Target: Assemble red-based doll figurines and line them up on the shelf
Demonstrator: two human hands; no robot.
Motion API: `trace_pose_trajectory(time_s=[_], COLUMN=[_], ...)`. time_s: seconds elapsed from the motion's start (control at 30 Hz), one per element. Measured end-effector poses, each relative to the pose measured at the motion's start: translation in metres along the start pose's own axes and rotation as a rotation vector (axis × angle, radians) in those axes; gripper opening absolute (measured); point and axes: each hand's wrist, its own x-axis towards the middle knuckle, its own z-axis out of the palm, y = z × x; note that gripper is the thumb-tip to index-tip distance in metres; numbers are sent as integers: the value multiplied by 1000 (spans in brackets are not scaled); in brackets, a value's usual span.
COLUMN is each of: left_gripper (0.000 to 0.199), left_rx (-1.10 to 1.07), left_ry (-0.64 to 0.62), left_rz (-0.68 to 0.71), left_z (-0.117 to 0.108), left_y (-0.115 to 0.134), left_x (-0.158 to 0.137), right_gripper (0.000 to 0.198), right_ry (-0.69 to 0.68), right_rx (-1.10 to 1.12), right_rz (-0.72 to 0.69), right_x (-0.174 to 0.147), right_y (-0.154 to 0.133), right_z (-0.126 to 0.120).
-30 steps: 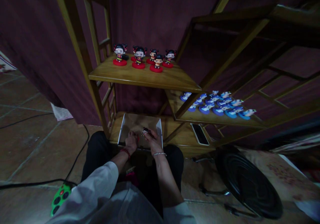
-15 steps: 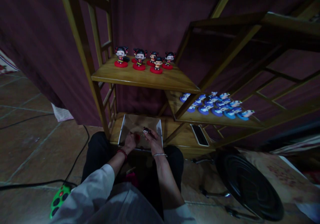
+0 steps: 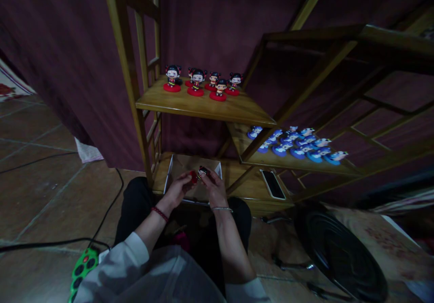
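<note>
Between the fingers of my right hand [image 3: 214, 188] is a small black-haired figurine [image 3: 203, 171]. A round red base [image 3: 193, 177] is pinched by my left hand [image 3: 179, 189], close beside the figurine's lower end; whether the two touch I cannot tell. Both hands are over an open white box [image 3: 170, 176] on the lowest shelf, and its inside is partly hidden by them. On the shelf above, several similar figurines [image 3: 197, 81] stand on red bases.
Blue and purple figurines [image 3: 300, 145] crowd the middle shelf [image 3: 247, 159] to the right. Beneath it lies a white-edged phone [image 3: 273, 184]. A wooden post [image 3: 130, 68] rises at left. A black round stool [image 3: 339, 249] stands at right, and a green object [image 3: 81, 269] lies on the floor at left.
My left hand has risen and moved right, bringing the red base up to the figurine. The figurine in my right hand has shifted slightly. The whole view has moved a little.
</note>
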Motion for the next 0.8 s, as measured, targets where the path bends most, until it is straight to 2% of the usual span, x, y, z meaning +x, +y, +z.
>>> trace_pose_trajectory(time_s=[0.07, 0.17, 0.53, 0.8], left_gripper=[29, 27, 31, 33], left_rx=[-169, -253, -327, -282], left_ry=[-54, -83, -185, -202], left_rz=[-25, -35, -12, 101], left_z=[3, 9, 22, 34], left_y=[8, 19, 46, 62], left_x=[-6, -15, -41, -54], right_gripper=[38, 40, 40, 41], right_ry=[10, -13, -57, -94], right_rx=[6, 26, 109, 112], right_rz=[-16, -27, -73, -103], right_x=[-1, -3, -16, -24], right_y=[-5, -14, -42, -60], right_z=[1, 3, 12, 15])
